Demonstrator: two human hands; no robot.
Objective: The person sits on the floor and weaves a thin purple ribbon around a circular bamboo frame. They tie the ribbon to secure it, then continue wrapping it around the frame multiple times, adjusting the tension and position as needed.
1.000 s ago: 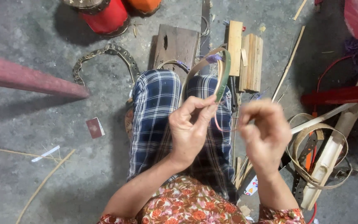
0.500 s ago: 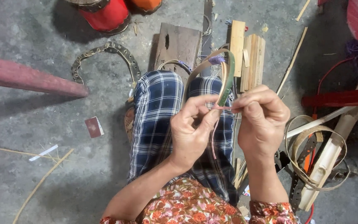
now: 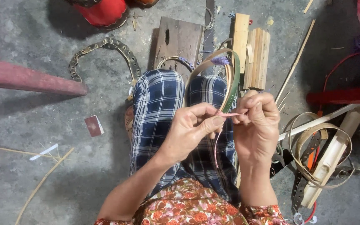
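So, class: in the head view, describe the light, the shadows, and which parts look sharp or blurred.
Head view: soft, even light, no glare; a dull shadow under the red container; the left hand, right hand and pink strip are fairly sharp, and the grey floor shows slight softness at the edges.

Soft, even daylight; no glare. Diffuse shadows lie under the red container [image 3: 103, 12] and red pole [image 3: 30, 79]. Focus sharp at centre, slight wide-angle stretch towards edges.
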